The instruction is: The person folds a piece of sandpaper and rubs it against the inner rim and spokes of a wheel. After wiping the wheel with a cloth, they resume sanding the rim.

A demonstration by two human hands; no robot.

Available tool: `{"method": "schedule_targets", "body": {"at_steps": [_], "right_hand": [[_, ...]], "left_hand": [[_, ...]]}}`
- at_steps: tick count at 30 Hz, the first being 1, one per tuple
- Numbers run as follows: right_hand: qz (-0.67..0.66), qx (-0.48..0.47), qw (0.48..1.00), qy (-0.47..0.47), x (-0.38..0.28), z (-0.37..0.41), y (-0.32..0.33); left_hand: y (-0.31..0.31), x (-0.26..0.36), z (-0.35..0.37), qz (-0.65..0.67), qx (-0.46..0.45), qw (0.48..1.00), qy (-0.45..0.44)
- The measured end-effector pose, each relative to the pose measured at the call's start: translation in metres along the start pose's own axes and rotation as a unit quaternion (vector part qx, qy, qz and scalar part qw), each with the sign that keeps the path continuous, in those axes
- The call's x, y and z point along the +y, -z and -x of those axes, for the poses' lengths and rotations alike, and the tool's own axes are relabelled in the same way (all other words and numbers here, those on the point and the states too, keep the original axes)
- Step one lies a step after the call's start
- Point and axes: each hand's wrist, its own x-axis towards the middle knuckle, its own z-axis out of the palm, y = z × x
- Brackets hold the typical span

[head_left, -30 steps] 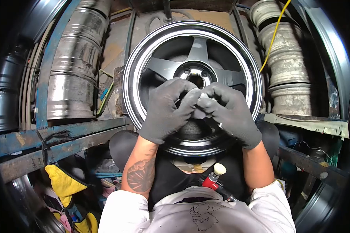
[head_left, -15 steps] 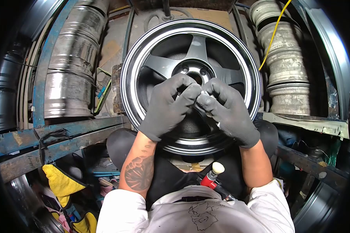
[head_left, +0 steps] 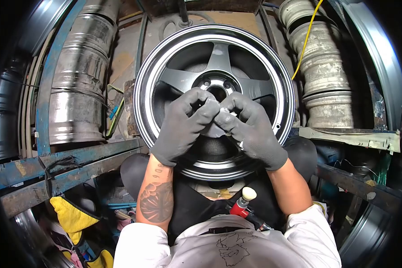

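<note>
Both my hands wear dark grey gloves and meet over the hub of a car wheel rim [head_left: 219, 57] with dark grey spokes and a shiny polished lip. My left hand [head_left: 187, 123] is closed in a pinch, its fingertips touching those of the other hand. My right hand [head_left: 250, 127] is also closed, thumb against curled fingers, around a small bit of whitish material [head_left: 228, 110]. Whitish smears mark the right glove's fingertips. What the left fingers hold, if anything, is hidden by the glove.
A red and black hand-held polisher [head_left: 240, 210] with a pale pad lies at my lap. Stacked metal rims stand at left [head_left: 78, 114] and right [head_left: 324, 73]. A yellow cloth [head_left: 73, 216] hangs at lower left. A yellow cable [head_left: 306, 42] runs down at right.
The rim and both hands sit slightly further left in view. The hands remain pinched together over the hub, with the fingertips shifted a little.
</note>
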Motion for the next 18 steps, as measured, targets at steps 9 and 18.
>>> {"method": "schedule_targets", "body": {"at_steps": [9,18], "right_hand": [[0.011,-0.015,0.998,-0.055,-0.0031,-0.0005,0.0019],[-0.014,-0.023,0.998,-0.059,0.0005,-0.0025,0.0000]], "left_hand": [[0.0023,-0.0026,0.0018,-0.090,0.033,0.992,-0.086],[0.0009,-0.0080,0.0006,-0.058,0.064,0.991,-0.104]]}}
